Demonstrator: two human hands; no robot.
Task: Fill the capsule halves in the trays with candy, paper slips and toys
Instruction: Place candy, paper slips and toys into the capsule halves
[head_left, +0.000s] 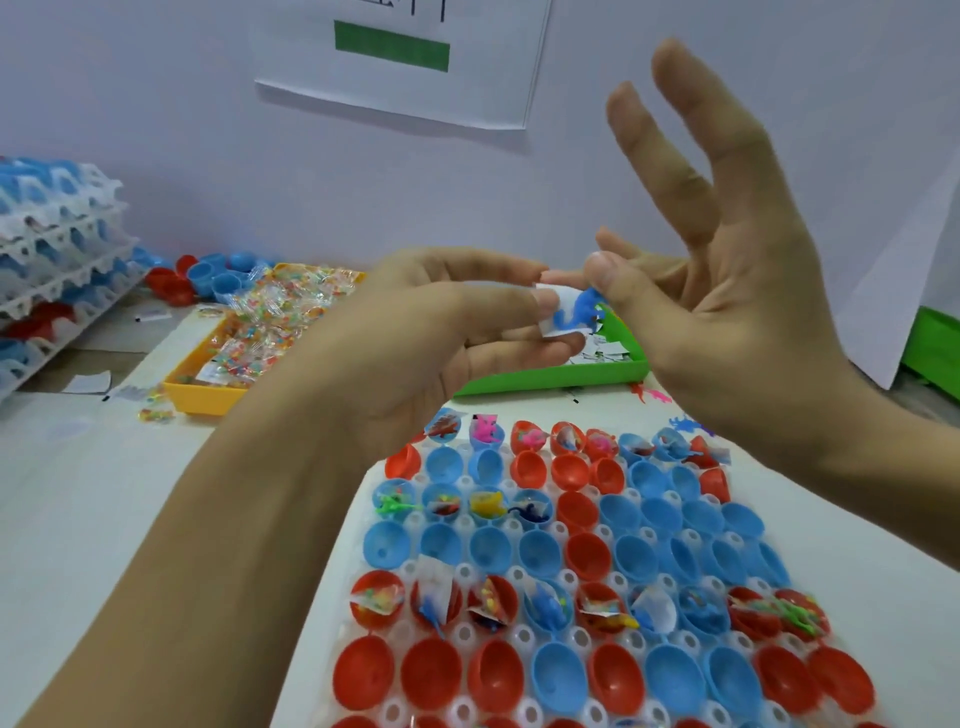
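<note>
Head view. My left hand is raised above the far end of the tray, fingers curled, gripping a white paper slip and a small blue toy dinosaur at the fingertips. My right hand meets it from the other side: thumb and forefinger pinch the same blue toy, the other three fingers spread straight and pointing up. Slip and toy are touching, held in the air between both hands, in front of the green bin.

Below, the clear tray holds rows of red and blue capsule halves. Far row: filled with toys and slips. Third row: only the four leftmost halves hold items. The row nearer me holds candy, slips and toys in each half. The rows between show bare cups.

Left of the green bin, an orange bin is heaped with wrapped candy. The green bin holds paper slips. Stacked trays lean at far left, with loose capsule halves beside them. A few loose toys lie on the table just beyond the tray.
</note>
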